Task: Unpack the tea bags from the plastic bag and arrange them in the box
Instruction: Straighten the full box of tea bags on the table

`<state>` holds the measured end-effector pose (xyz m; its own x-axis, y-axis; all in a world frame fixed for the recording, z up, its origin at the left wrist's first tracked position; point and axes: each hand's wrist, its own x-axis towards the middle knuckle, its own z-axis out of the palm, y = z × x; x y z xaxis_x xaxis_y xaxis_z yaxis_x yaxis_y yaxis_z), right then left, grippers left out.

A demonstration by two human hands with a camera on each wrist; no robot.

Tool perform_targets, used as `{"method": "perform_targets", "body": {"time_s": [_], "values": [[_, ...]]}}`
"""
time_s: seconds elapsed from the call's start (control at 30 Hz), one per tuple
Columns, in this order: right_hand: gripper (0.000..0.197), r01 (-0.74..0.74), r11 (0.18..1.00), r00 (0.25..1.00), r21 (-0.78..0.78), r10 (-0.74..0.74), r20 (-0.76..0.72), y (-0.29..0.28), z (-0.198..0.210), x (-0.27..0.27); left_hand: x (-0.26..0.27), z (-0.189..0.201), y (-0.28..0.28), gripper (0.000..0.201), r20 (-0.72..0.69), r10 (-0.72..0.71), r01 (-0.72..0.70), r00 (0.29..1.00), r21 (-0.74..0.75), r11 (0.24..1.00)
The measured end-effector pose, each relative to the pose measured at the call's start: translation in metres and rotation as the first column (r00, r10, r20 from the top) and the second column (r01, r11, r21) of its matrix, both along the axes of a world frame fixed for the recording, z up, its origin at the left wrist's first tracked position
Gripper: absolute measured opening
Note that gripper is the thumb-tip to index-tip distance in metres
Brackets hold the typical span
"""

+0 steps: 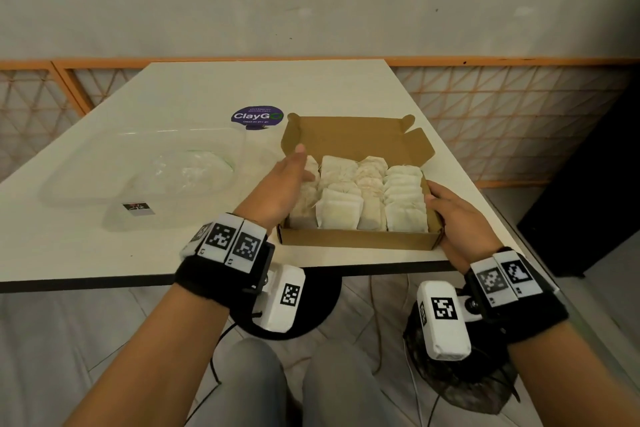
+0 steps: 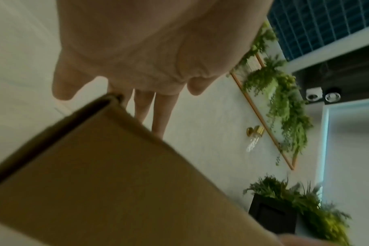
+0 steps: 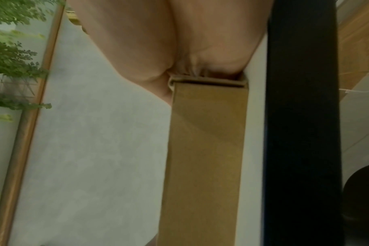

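Box nearly filled; you are tidying the rows.

The pale paper tea bags point(image 1: 360, 198) stand in four packed rows inside the shallow brown cardboard box point(image 1: 356, 240), which sits near the front edge of the white counter point(image 1: 104, 253) with its lid flap folded back. Your left hand point(image 1: 281, 184) reaches over the box's left wall, fingers straight and released, resting against the leftmost row; your right hand point(image 1: 453, 215) grasps the box's right wall to steady it. Press the left row gently inward and keep the right hand firm so the box does not slide off the edge. The crumpled clear plastic bag point(image 1: 187, 172) lies in a clear plastic tray point(image 1: 69, 184) to the left, seemingly emptied.
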<state>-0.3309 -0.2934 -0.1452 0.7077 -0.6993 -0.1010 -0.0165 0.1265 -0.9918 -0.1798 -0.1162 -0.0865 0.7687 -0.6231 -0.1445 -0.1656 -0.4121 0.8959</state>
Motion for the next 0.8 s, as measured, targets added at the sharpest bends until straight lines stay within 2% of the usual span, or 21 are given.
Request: {"method": "perform_targets", "body": {"time_s": [0.07, 0.17, 0.2, 0.27, 0.33, 0.43, 0.5, 0.57, 0.67, 0.73, 0.77, 0.8], "values": [[0.037, 0.009, 1.0, 1.0, -0.008, -0.009, -0.009, 0.0, -0.001, 0.001, -0.004, -0.003, -0.001, 0.062, 0.01, -0.029, 0.028, 1.0, 0.057, 0.998], [0.038, 0.008, 1.0, 1.0, -0.02, -0.008, -0.022, -0.002, -0.003, 0.002, -0.007, -0.005, 0.003, 0.042, 0.075, 0.023, -0.019, 0.997, -0.056, 0.998], [0.038, -0.001, 0.999, 0.999, -0.04, -0.001, -0.035, -0.002, -0.004, 0.003, -0.011, -0.004, 0.006, 0.037, 0.133, 0.04, -0.028, 0.99, -0.087, 0.996], [0.038, -0.01, 0.998, 0.999, -0.07, 0.007, -0.049, -0.001, -0.004, 0.003, -0.02, -0.001, 0.009, 0.042, 0.298, 0.046, -0.024, 0.953, -0.075, 0.997], [0.039, -0.011, 0.997, 0.999, -0.077, 0.008, -0.039, -0.001, -0.004, 0.003, -0.032, 0.001, 0.01, 0.052, 0.424, -0.038, 0.006, 0.905, 0.078, 0.997], [0.039, -0.008, 0.997, 1.0, -0.075, 0.006, -0.021, -0.003, -0.005, 0.002, -0.041, -0.003, 0.005, 0.068, 0.436, -0.25, 0.043, 0.864, 0.432, 0.901], [0.038, -0.002, 0.997, 1.0, -0.075, 0.001, -0.022, -0.003, -0.006, 0.002, -0.044, -0.006, 0.001, 0.066, 0.443, -0.3, 0.025, 0.845, 0.529, 0.848], [0.037, -0.006, 0.998, 1.0, -0.061, 0.004, -0.029, -0.003, -0.004, 0.003, -0.043, -0.004, 0.001, 0.063, 0.442, -0.27, 0.02, 0.855, 0.492, 0.87], [0.029, -0.026, 0.999, 0.999, -0.023, 0.025, -0.048, -0.011, 0.002, 0.004, -0.031, 0.01, 0.015, 0.046, 0.458, -0.077, -0.026, 0.886, 0.215, 0.976], [0.019, -0.012, 1.0, 0.998, -0.021, 0.011, -0.057, -0.015, 0.008, 0.006, -0.013, 0.018, 0.031, 0.034, 0.58, 0.025, -0.103, 0.814, 0.102, 0.989], [0.018, -0.017, 1.0, 0.998, -0.025, 0.016, -0.065, -0.015, 0.01, 0.008, -0.003, 0.021, 0.04, 0.034, 0.643, 0.04, -0.142, 0.765, 0.108, 0.984], [0.024, -0.035, 0.999, 0.997, -0.026, 0.034, -0.071, -0.015, 0.009, 0.01, 0.006, 0.022, 0.049, 0.038, 0.68, 0.027, -0.186, 0.733, 0.162, 0.969]]}}
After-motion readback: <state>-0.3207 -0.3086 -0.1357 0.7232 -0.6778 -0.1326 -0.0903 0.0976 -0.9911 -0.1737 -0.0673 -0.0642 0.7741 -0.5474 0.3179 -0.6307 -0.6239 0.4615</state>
